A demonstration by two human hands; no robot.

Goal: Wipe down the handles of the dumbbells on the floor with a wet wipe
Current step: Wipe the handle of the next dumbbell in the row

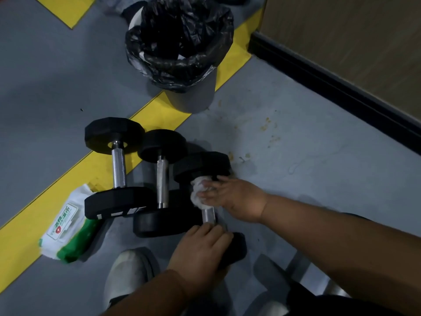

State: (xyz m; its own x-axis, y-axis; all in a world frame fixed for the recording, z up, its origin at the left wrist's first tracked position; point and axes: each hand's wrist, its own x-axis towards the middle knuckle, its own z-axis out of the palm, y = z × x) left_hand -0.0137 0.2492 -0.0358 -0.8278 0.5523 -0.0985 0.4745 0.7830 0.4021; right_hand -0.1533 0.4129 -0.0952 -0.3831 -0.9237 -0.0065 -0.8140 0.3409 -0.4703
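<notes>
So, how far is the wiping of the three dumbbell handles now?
Done: nothing provable; whether the left dumbbell's bright knurled metal handle and the middle dumbbell's duller metal handle were wiped cannot be told. In hand: the right hand grips the crumpled white wet wipe round the right dumbbell's handle, while the left hand rests on its near black weight. Left: its bare lower part.

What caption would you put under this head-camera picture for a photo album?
Right hand rubs a wet wipe along the third dumbbell's handle while the left hand steadies its near weight.
</notes>
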